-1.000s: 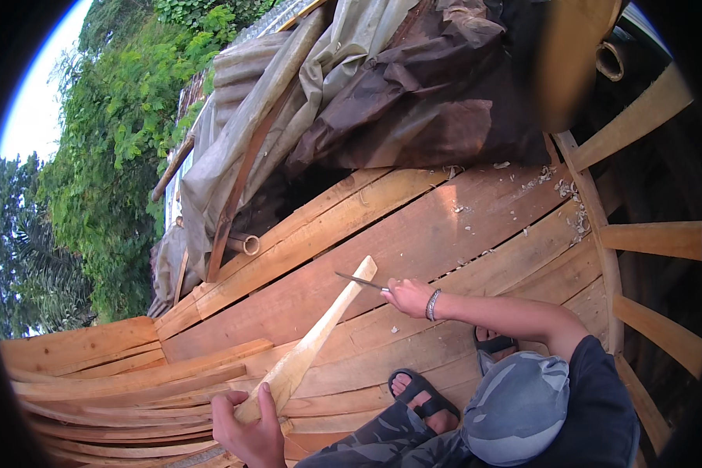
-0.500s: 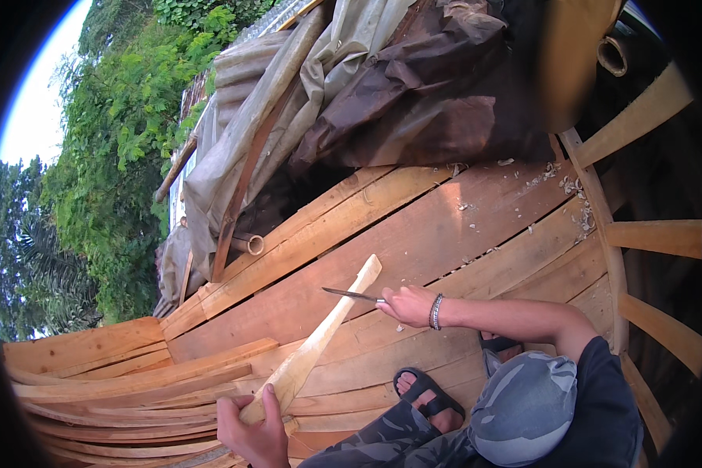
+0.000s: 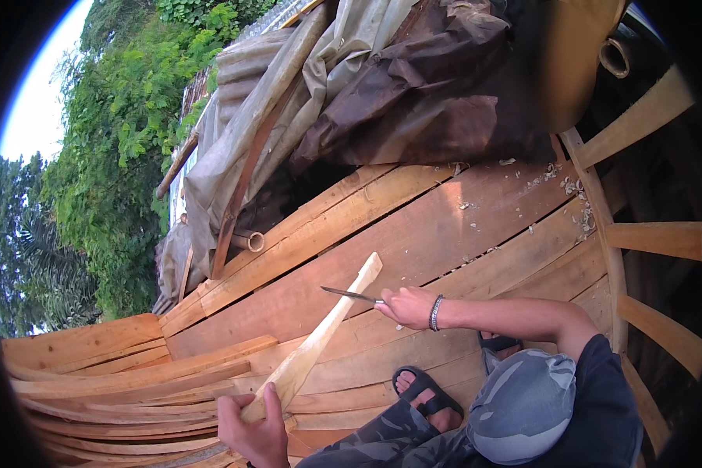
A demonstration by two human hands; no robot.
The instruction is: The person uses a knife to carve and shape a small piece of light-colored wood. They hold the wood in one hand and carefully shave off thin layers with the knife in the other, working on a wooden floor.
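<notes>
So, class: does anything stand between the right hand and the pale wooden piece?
Only the knife that the right hand grips; in view, its blade crosses the pale wooden piece near the upper end. Nothing else visible intervenes. The left hand grips the lower end.

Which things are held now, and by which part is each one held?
The left hand holds the pale wood piece by its broad lower end; the right hand holds the knife by its handle.

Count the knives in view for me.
1: the knife is in the right hand, its blade crossing the wood that the left hand holds. Others could be hidden under the tarps.
</notes>
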